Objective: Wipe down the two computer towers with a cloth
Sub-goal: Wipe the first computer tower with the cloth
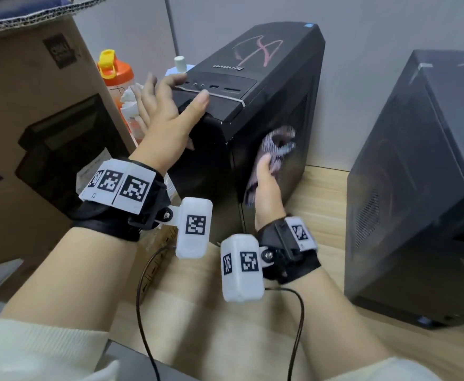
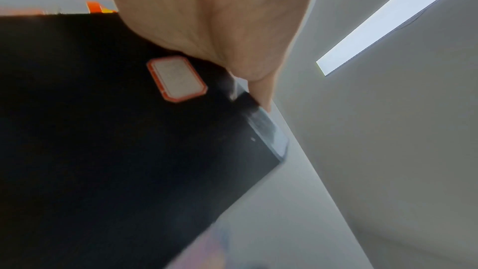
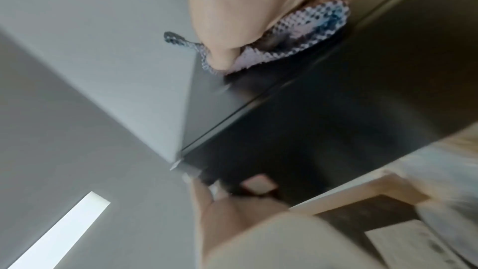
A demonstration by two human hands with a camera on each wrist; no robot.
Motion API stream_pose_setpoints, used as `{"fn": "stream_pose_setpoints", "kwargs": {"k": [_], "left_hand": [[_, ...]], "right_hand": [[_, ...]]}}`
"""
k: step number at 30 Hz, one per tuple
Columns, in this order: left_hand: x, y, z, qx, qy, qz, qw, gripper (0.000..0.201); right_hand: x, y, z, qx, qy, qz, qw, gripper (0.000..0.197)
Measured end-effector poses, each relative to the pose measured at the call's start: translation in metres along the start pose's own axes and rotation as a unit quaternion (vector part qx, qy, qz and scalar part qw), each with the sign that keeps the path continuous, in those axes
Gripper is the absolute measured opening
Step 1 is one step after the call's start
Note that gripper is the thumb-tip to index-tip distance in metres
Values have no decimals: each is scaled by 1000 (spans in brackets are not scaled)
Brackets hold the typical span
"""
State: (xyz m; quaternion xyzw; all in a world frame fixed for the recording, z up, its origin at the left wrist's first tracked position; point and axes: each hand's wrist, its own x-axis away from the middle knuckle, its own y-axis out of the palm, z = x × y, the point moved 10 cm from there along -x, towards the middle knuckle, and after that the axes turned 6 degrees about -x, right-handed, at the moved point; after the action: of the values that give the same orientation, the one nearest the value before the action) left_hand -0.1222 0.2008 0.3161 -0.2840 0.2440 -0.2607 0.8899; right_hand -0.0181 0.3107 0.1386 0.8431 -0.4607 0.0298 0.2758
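A black tower [image 1: 253,86] with a pink scribble on its top stands on the desk ahead of me. A second dark tower [image 1: 417,188] stands to its right. My left hand [image 1: 165,111] lies spread over the first tower's upper front-left corner, thumb on the top bezel. The left wrist view shows that hand [image 2: 207,17] against the tower's black side [image 2: 103,150]. My right hand [image 1: 266,182] grips a bunched pink-and-white cloth [image 1: 279,145] and presses it onto the tower's right side panel. In the right wrist view the thumb [image 3: 232,17] pins the cloth [image 3: 297,34] to the panel [image 3: 284,120].
A big cardboard box [image 1: 33,119] stands close on the left. Between it and the tower are an orange bottle [image 1: 115,75] and crumpled white tissue [image 1: 129,103]. The wooden desk [image 1: 321,193] shows between the towers. Thin cables [image 1: 143,298] hang from my wrists.
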Motion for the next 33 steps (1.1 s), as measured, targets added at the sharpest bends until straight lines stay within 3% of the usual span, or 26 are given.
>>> {"fn": "stream_pose_setpoints", "kwargs": {"k": [2,3,6,9,14,17,20,22,24,26,28,31,33], "left_hand": [[8,7,9,12,23,-9,1000,30],[14,13,14,19,43,-19,999,25],[27,24,23,1,101,-32,994,42],[20,20,22,-31,104,-14,994,54],[14,17,19,-26,110,2,994,51],[12,16,17,-28,114,1,993,49],[12,16,18,-29,121,-1,992,49],[12,16,18,-22,122,5,992,48],[12,16,17,-12,124,15,992,49],[10,16,16,-16,133,20,991,53],[7,16,13,-23,142,16,989,55],[-1,13,7,-20,136,0,990,53],[-4,12,4,-12,140,-9,990,52]], "right_hand": [[-3,19,-45,21,-71,-28,997,104],[-4,23,-59,34,-95,-36,994,101],[-16,11,-63,98,-96,-41,990,65],[-27,-17,-25,145,-10,-14,989,61],[-17,-62,73,187,109,44,975,65],[2,-67,113,177,130,50,974,61],[22,-45,124,148,126,4,981,62],[29,-17,101,138,69,-40,987,83],[27,12,47,166,-62,-75,981,98],[19,32,-14,170,-198,-92,961,87],[8,43,-55,196,-274,-105,935,72],[-25,29,-54,250,-276,-95,923,73],[-55,5,-26,260,-189,-62,945,81]]}}
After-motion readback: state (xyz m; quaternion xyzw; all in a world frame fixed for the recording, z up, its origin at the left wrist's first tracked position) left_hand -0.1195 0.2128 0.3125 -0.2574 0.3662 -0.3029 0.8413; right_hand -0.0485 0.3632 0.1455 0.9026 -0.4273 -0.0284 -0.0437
